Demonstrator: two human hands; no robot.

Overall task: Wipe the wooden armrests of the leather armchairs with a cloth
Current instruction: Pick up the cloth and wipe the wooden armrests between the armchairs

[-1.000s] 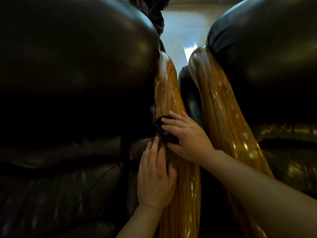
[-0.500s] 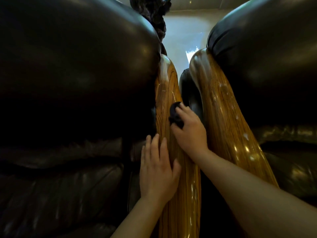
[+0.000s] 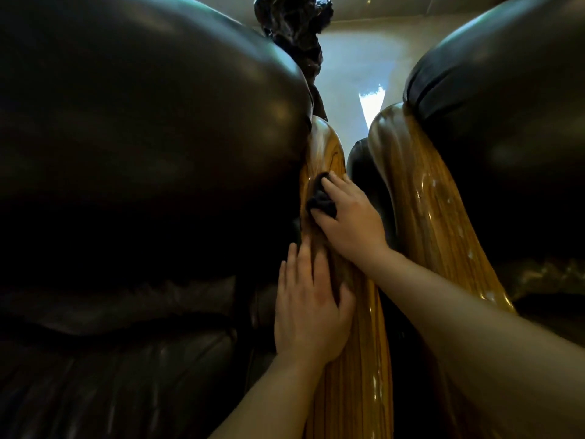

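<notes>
Your right hand (image 3: pixel 351 217) has its grip closed on the small bunched dark cloth (image 3: pixel 321 198), fingers pressing it onto the upper part of the glossy golden-brown wooden armrest (image 3: pixel 357 359) of the dark leather armchair on the left (image 3: pixel 142 137). The cloth sits on the side of the wood next to the leather cushion, a little below the rounded top end of the armrest, and only part of it shows past your fingers. Your left hand (image 3: pixel 311 315) lies flat on the same armrest lower down, fingers extended and together, palm on the wood, holding nothing; its fingertips reach just below your right wrist. Your right forearm crosses in from lower right, over the dark gap between the two chairs. The second glossy wooden armrest (image 3: pixel 437 217) runs parallel on the right, untouched by either hand, with light streaks and small pale specks on its varnish. It belongs to the dark leather armchair on the right (image 3: pixel 506 106), whose padding overhangs it. Between the chair backs at top centre there is a dark knobbly carved object (image 3: pixel 294 26); can't tell what it is. Pale floor (image 3: pixel 364 58) behind it has a bright reflection patch.
</notes>
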